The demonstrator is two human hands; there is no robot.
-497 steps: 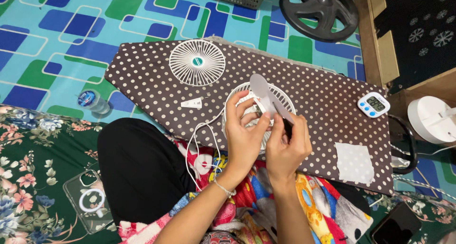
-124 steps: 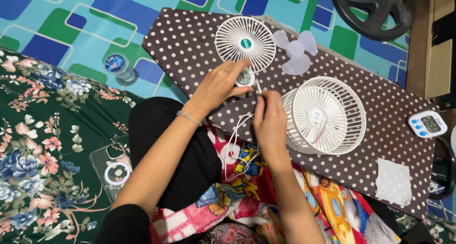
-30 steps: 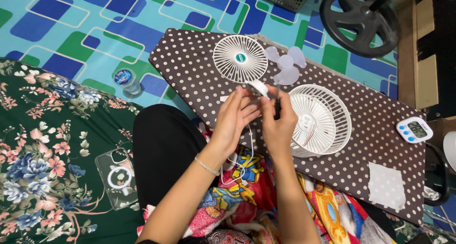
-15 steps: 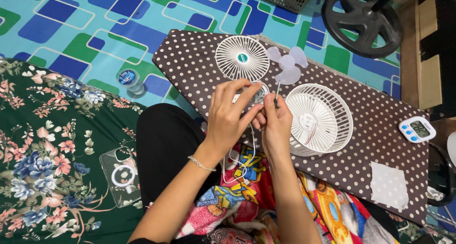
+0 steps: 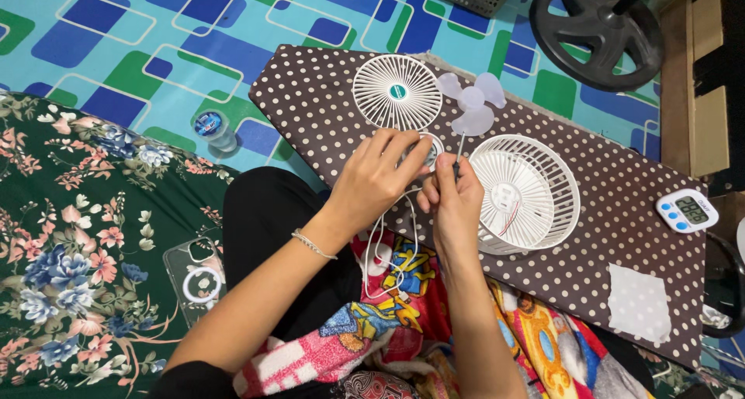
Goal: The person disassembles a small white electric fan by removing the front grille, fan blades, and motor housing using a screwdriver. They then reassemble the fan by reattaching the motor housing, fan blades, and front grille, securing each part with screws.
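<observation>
My left hand [image 5: 379,179] grips a small round white fan part [image 5: 429,147] over the dotted board [image 5: 310,96]. My right hand [image 5: 454,199] pinches a thin screwdriver [image 5: 459,152] upright, its tip by that part. A white cable [image 5: 386,240] hangs from the hands to my lap. A round white front grille [image 5: 396,91] lies flat on the board behind the hands. The translucent fan blade [image 5: 469,104] rests next to it. The white rear fan housing [image 5: 524,194] sits to the right of my right hand.
A small digital timer [image 5: 687,210] and a white cloth square [image 5: 640,303] lie at the board's right end. A small bottle [image 5: 215,129] stands on the patterned mat. A phone in a clear case [image 5: 196,278] lies on the floral fabric. A black weight plate [image 5: 596,22] is at the back.
Both hands have stayed together at the small round part. The screwdriver now stands more upright in my right hand. The view has shifted slightly.
</observation>
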